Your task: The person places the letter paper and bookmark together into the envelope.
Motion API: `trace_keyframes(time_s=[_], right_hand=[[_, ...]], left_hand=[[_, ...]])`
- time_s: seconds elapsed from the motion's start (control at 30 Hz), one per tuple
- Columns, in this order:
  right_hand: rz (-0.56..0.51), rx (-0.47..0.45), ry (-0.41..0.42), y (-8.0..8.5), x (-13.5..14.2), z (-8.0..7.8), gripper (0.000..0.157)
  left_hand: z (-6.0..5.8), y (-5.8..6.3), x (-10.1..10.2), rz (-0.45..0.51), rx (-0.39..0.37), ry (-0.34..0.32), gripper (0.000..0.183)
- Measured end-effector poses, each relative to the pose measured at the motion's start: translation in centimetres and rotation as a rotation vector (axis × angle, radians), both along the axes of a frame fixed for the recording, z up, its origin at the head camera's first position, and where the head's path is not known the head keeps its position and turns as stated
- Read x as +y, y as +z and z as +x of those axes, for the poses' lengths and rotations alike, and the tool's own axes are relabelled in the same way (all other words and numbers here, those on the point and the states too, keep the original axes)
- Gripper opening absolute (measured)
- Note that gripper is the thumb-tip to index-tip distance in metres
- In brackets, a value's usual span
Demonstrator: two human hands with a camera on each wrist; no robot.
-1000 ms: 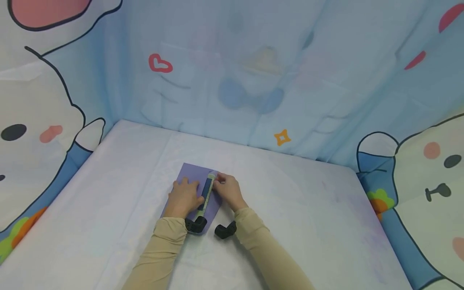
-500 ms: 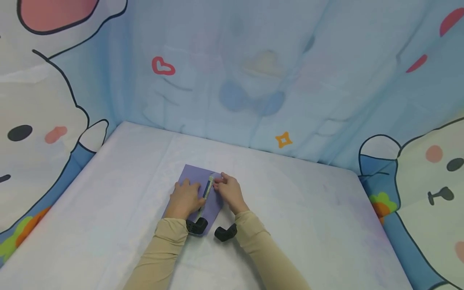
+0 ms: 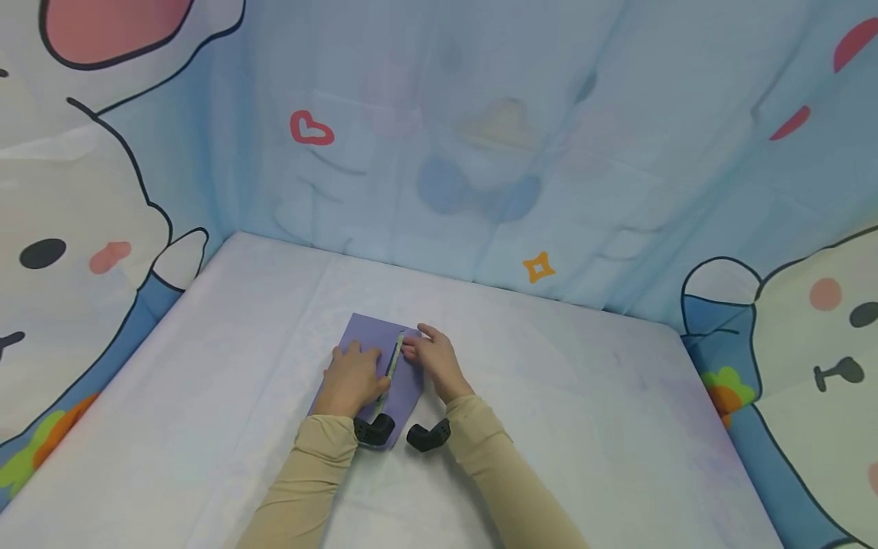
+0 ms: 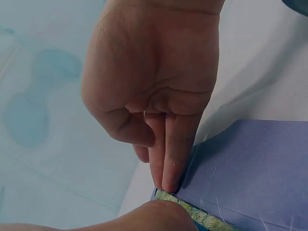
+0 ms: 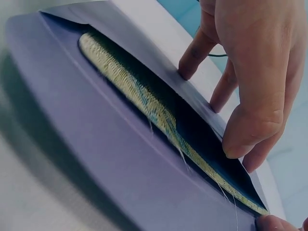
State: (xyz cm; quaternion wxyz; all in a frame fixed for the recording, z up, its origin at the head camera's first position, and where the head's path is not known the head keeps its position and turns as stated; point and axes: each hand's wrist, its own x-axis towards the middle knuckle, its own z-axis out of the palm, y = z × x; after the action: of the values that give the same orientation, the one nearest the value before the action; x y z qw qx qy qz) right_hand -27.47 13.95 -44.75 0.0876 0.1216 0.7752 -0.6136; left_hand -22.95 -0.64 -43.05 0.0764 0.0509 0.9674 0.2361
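Note:
A purple paper sleeve, perhaps an envelope, lies on the table with a long slit along it. In that slit sits a thin item with a yellow-green woven, fraying edge and a dark blue part; most of it is hidden inside. My left hand rests on the sleeve with fingers spread, its thumb at the slit's edge. At the far end of the slit, the straight fingertips of my right hand touch the sleeve beside the woven edge. My right thumb is bent and stands off the paper.
A white cloth covers the table. Behind it hangs a light blue printed curtain with cartoon figures on both sides. Black wrist-worn devices show at the wrists, the left one overlapping the sleeve's near end.
The dark blue part showing in the slit has narrowed to a thin line. My right fingers have loosened and straightened a little at the far end; my left hand stays on the sleeve.

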Motion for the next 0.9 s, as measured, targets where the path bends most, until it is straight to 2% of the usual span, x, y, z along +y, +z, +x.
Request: trace_keyframes(time_s=[0.43,0.7,0.9], right_hand=[[-0.069,0.015,-0.023,0.12,-0.36,-0.54,0.054],[-0.074,0.004,0.009,-0.04,-0.17,-0.51,0.056],[-0.057,-0.011,-0.007,0.01,-0.37,-0.37,0.054]], left_hand=[[0.11,0.06,0.10,0.003,0.009,0.000,0.048],[0.06,0.15,0.07,-0.006,-0.006,0.000,0.049],[0.01,0.13,0.05,-0.018,-0.010,-0.004,0.050]])
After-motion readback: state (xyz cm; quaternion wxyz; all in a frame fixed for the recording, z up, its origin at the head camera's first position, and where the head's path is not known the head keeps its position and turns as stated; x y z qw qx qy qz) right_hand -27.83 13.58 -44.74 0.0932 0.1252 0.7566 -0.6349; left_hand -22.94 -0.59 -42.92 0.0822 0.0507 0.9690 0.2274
